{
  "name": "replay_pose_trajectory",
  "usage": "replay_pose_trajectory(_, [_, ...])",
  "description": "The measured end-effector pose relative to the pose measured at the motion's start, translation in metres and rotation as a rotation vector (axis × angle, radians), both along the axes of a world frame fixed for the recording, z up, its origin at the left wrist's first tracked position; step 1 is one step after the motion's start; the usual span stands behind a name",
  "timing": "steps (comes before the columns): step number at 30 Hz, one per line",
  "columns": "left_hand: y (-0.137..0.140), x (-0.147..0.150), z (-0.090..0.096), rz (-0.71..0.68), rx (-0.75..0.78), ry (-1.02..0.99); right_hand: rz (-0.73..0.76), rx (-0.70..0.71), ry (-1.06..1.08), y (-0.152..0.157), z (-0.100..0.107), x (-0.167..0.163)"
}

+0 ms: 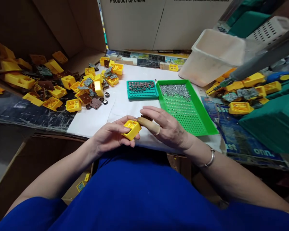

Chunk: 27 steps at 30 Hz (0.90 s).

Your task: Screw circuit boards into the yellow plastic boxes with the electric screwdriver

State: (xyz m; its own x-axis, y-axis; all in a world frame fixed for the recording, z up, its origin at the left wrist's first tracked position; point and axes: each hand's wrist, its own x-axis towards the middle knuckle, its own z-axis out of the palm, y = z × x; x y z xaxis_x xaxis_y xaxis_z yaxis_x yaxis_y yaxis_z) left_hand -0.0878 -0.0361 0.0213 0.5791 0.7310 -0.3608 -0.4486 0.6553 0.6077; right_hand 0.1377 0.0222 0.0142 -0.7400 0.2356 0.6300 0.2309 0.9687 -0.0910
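Papered surface (96, 117); left fingers (123, 129) grip yellow housing (135, 131), right fingers (150, 125) brown piece (146, 117); seemingly arranging wires (134, 120), next calling for steadiness.

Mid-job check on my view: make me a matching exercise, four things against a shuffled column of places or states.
1. Yellow housing
2. Small silver pieces
3. Bangle
4. Teal tray

A. Around the right wrist
B. Bearing dark round parts
C. In the left hand's grip
D. Heaped in the green tray

Pairs: 1-C, 2-D, 3-A, 4-B
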Motion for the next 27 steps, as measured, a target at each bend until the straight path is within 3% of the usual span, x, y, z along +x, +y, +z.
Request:
replay_pose_trajectory(2, [-0.002, -0.001, 0.001, -0.012, 0.011, 0.005, 0.045, -0.054, 0.035, 0.0, 0.004, 0.002])
replay_pose_trajectory(5, [-0.006, 0.004, 0.0, 0.086, 0.087, 0.16, 0.028, -0.138, 0.02, -0.002, 0.009, 0.006])
replay_pose_trajectory(8, [-0.008, 0.015, -0.005, 0.279, 0.229, 0.344, -0.008, -0.056, -0.005, -0.006, 0.006, 0.009])
replay_pose_trajectory(11, [-0.006, 0.023, -0.009, 0.415, 0.281, 0.366, -0.032, 0.065, 0.059, -0.013, 0.002, 0.009])
replay_pose_trajectory(13, [-0.003, 0.025, -0.01, 0.407, 0.241, 0.323, -0.027, 0.054, 0.059, -0.018, 0.0, 0.007])
replay_pose_trajectory(20, [0.001, 0.029, -0.007, 0.354, 0.148, 0.263, -0.004, -0.202, -0.064, -0.026, -0.018, 0.004])
replay_pose_trajectory(24, [0.002, 0.032, -0.011, 0.353, 0.194, 0.304, 0.013, -0.173, -0.02, -0.028, -0.028, 0.002])
replay_pose_trajectory(27, [0.0, 0.033, -0.015, 0.366, 0.249, 0.312, -0.038, -0.049, -0.032, -0.029, -0.019, -0.001])
